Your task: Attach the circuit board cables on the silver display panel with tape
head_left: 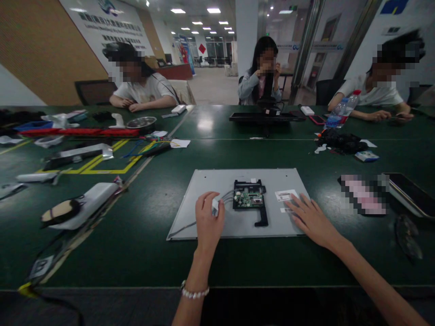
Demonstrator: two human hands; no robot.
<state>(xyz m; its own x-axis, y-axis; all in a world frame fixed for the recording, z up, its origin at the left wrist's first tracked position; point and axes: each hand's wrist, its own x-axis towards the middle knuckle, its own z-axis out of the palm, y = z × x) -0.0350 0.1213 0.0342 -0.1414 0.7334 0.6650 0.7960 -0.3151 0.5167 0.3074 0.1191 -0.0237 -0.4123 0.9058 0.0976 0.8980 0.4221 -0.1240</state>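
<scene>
A light grey flat panel [217, 181] lies on the green table in front of me. On its middle sits a black plastic bracket [262, 218] framing a green circuit board [246, 198]. Grey cables [228, 195] run from the board's left side toward my left hand [208, 222]. Thumb and fingers of that hand pinch a small white piece [215, 203] on the cables; its exact kind is unclear. My right hand [312, 221] rests with fingers spread on the panel's right part, touching near a white label [286, 195].
Phones [409, 194], a clear bag [408, 237] and bottles [336, 113] stand or lie to the right. Leftward are a white device [90, 206], tools and cables. A dark monitor-like panel [265, 117] lies at the far side, where several people sit.
</scene>
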